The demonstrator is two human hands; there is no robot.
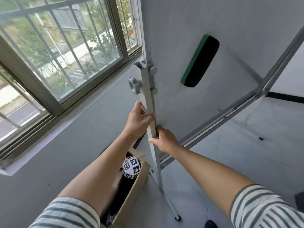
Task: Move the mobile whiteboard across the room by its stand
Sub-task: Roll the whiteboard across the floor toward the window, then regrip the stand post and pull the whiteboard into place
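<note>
The mobile whiteboard [230, 38] fills the upper right, grey-white, with a green and black eraser [200, 61] stuck on it. Its grey metal stand post [146, 89] runs down the board's left edge to a foot with a small caster [178, 218] on the floor. My left hand [139, 122] is wrapped around the post just below the grey knobs [134, 85]. My right hand [166, 139] grips the same post slightly lower, from the board side.
A barred window [65, 51] and its sill run along the left wall. An open cardboard box [131, 195] holding a black-and-white patterned ball [131, 167] stands against the wall beside the stand's foot. Grey floor extends to the right.
</note>
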